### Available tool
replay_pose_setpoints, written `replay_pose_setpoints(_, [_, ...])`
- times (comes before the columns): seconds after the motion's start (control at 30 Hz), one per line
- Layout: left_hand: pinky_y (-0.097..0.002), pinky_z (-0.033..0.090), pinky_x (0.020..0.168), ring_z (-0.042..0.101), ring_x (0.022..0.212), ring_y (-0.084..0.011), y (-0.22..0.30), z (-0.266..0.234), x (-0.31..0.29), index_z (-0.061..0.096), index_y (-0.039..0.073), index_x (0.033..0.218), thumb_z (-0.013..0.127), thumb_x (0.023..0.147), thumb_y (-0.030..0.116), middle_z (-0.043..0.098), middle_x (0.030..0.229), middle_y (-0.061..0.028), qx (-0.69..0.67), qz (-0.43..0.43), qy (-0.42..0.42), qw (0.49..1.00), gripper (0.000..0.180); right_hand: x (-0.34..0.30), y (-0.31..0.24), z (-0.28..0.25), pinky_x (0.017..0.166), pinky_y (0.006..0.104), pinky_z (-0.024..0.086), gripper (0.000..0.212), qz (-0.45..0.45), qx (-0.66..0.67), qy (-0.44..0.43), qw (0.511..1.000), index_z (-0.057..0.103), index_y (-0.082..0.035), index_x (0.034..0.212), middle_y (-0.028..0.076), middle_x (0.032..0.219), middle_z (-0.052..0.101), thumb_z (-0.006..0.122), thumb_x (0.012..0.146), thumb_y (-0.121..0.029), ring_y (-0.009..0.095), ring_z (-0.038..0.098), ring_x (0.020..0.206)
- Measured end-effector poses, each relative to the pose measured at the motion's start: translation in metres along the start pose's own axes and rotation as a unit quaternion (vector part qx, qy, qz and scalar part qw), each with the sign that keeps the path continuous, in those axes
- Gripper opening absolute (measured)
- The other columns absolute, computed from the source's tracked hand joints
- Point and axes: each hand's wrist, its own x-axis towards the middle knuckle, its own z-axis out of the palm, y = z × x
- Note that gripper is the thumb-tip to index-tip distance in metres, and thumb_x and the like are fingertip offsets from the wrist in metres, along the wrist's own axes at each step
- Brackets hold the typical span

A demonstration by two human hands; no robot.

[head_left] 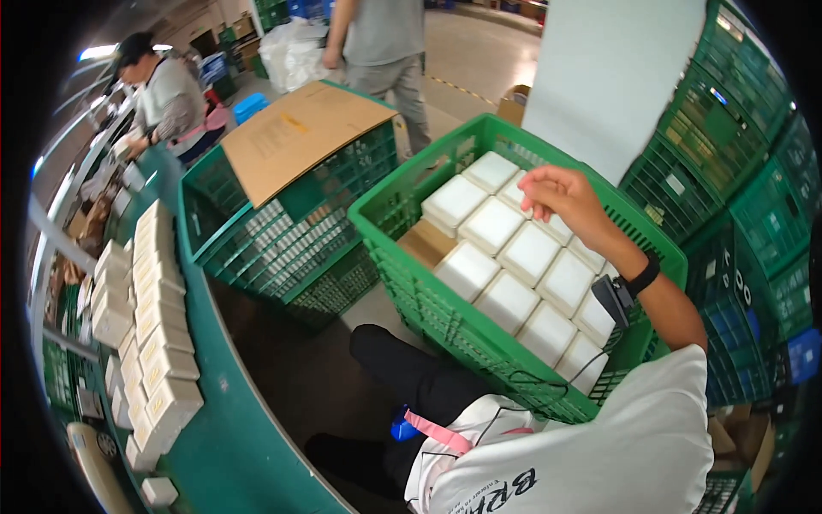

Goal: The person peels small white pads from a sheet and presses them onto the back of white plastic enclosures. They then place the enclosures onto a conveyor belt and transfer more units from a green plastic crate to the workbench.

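Observation:
My right hand (pixel 561 193) reaches over a green plastic crate (pixel 411 171) packed with square white boxes (pixel 492 224). Its fingers are bent downward, the tips at or just above a box near the crate's far side, and nothing is held in it. A black band (pixel 642 276) circles that wrist, and a small dark device (pixel 610 300) with a cable hangs below it. The front left corner of the crate has a gap showing a brown bottom (pixel 425 242). My left hand is out of sight.
A second green crate (pixel 282 248) stands to the left under a brown cardboard sheet (pixel 300 133). A curved green belt (pixel 223 411) carries rows of white boxes (pixel 158 343). One person (pixel 167 98) works at its far end, another (pixel 385 43) stands behind. Green crates (pixel 736 154) are stacked at the right.

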Motion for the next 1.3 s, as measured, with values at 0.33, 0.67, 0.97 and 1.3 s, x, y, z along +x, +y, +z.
replay_pose_setpoints(0.33, [-0.0324,0.052,0.079,0.066,0.092,-0.0288,0.339,0.177,0.194,0.064,-0.002,0.108,0.067,0.085,0.0,0.066,0.104,-0.0159,-0.533,0.199,-0.328,0.754,0.023,-0.173,0.127,-0.153,0.061,0.0316,0.05,0.024,0.078,-0.327,0.143,0.931,0.061,0.005,0.104,0.01,0.079,0.068,0.065,0.093,-0.016,0.014,0.063,0.068])
replay_pose_setpoints(0.67, [-0.0392,0.053,0.084,0.066,0.101,-0.0356,0.552,0.374,0.177,0.05,-0.007,0.131,0.065,0.087,0.058,0.065,0.116,-0.0274,-0.244,0.528,-0.604,0.545,0.08,-0.243,0.113,-0.093,0.072,0.0497,0.052,0.07,0.489,-0.22,-0.108,0.837,0.062,0.012,0.097,0.028,0.075,0.066,0.053,0.095,-0.057,0.041,0.066,0.066])
replay_pose_setpoints(0.97, [-0.0365,0.054,0.075,0.067,0.086,-0.0294,0.566,0.374,0.177,0.06,-0.009,0.117,0.072,0.082,0.056,0.069,0.097,-0.0186,-0.278,0.409,-0.727,0.476,0.075,-0.266,0.157,-0.065,0.062,0.0318,0.054,0.08,0.548,-0.001,-0.026,0.836,0.03,0.005,0.14,0.013,0.103,0.062,0.073,0.088,-0.037,0.021,0.065,0.079])
replay_pose_setpoints(1.3, [-0.0368,0.056,0.048,0.065,0.061,-0.0271,0.567,0.374,0.18,0.064,-0.011,0.1,0.078,0.076,0.05,0.064,0.08,-0.0174,-0.243,0.359,-0.772,0.465,0.067,-0.251,0.131,-0.075,0.081,0.0389,0.055,0.038,0.535,0.218,-0.061,0.814,0.065,0.001,0.108,0.016,0.114,0.064,0.069,0.095,-0.034,0.022,0.062,0.087])
